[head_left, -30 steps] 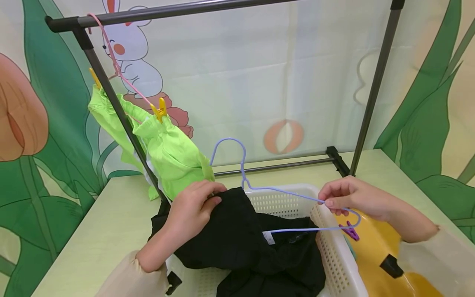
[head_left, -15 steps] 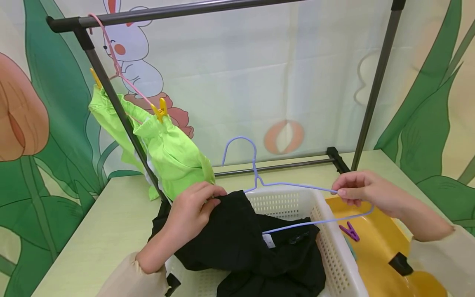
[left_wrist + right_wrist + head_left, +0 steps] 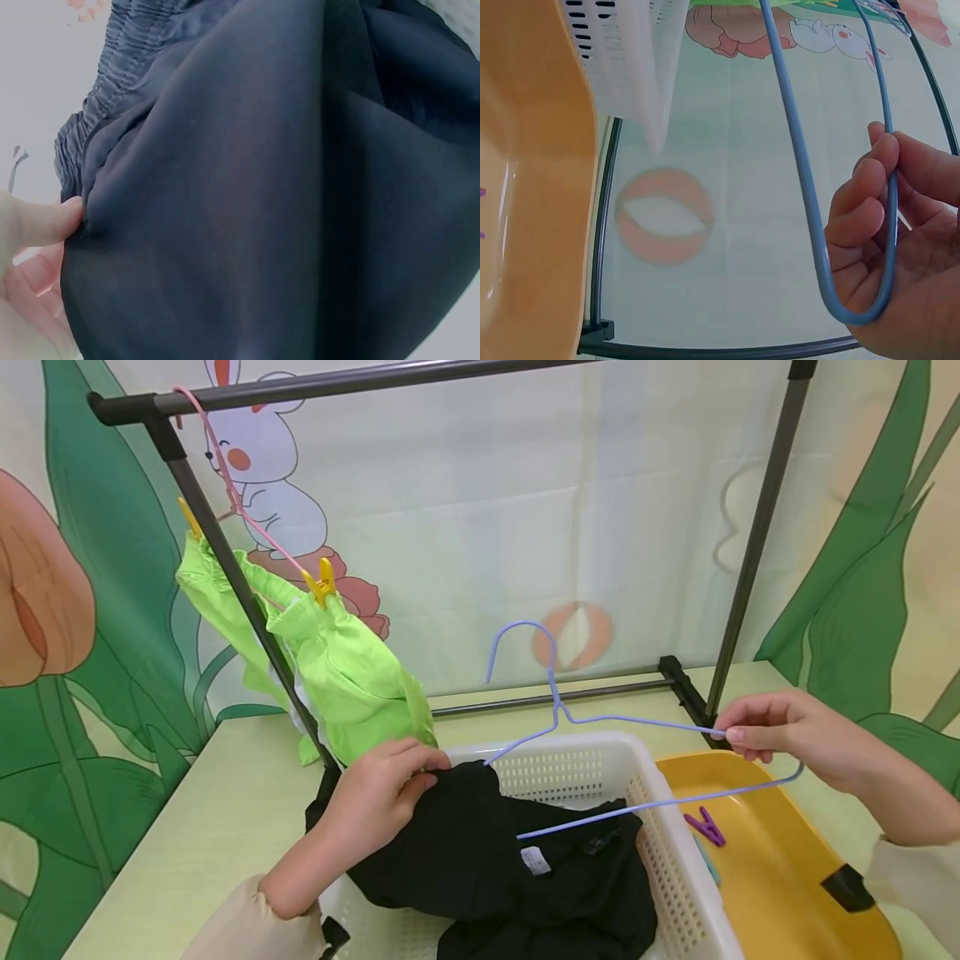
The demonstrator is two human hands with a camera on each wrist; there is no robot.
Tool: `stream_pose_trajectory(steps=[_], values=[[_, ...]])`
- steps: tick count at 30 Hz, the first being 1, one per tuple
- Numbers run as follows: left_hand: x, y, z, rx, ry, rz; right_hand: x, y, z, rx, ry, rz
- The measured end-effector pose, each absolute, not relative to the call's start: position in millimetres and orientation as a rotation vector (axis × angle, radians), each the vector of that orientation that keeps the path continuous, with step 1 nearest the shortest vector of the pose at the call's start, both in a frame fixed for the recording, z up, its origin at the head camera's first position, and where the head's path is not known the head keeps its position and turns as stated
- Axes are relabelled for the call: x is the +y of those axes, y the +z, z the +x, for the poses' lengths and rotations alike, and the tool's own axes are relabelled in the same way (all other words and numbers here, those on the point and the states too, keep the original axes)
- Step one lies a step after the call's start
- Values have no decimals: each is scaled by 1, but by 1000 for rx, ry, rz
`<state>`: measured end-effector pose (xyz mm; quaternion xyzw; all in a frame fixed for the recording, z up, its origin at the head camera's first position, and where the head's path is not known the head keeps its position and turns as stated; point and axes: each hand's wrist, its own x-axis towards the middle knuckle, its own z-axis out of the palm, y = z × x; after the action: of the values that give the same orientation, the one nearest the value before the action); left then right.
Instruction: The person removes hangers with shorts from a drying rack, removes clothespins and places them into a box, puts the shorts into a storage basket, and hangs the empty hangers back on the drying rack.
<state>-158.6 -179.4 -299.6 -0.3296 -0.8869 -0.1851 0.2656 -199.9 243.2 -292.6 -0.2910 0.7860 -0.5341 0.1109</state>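
Observation:
A black garment with a gathered elastic waistband (image 3: 450,852), seemingly trousers or shorts, lies partly in the white basket (image 3: 637,768). My left hand (image 3: 378,789) pinches its waistband edge between thumb and fingers; the left wrist view shows the thumb on the black cloth (image 3: 225,195). A blue wire hanger (image 3: 637,721) has its left part inside the waistband, hidden by the cloth. Its hook points up. Near the hanger's right end, my right hand (image 3: 780,731) pinches the upper wire, and the rounded end shows below the fingers in the right wrist view. A white label (image 3: 536,860) shows inside the garment.
A dark metal rack (image 3: 375,378) stands over the table (image 3: 172,827). From its left end hangs a pink hanger (image 3: 262,531) with light green shorts (image 3: 345,668) held by yellow clothespins (image 3: 322,583). Right of the basket sits a yellow tray (image 3: 780,852) with a purple clothespin (image 3: 705,827).
My right hand has moved right and slightly up, drawing the hanger along, so its hook stands farther right and more of its left shoulder shows. My left hand keeps its pinch, almost in place.

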Motion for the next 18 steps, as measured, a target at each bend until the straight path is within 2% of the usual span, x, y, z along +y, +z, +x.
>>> stream_pose_trajectory(steps=[18], values=[[-193, -295, -150, -2632, -358, -868, 270, -289, -198, 2459, -1577, -819]])
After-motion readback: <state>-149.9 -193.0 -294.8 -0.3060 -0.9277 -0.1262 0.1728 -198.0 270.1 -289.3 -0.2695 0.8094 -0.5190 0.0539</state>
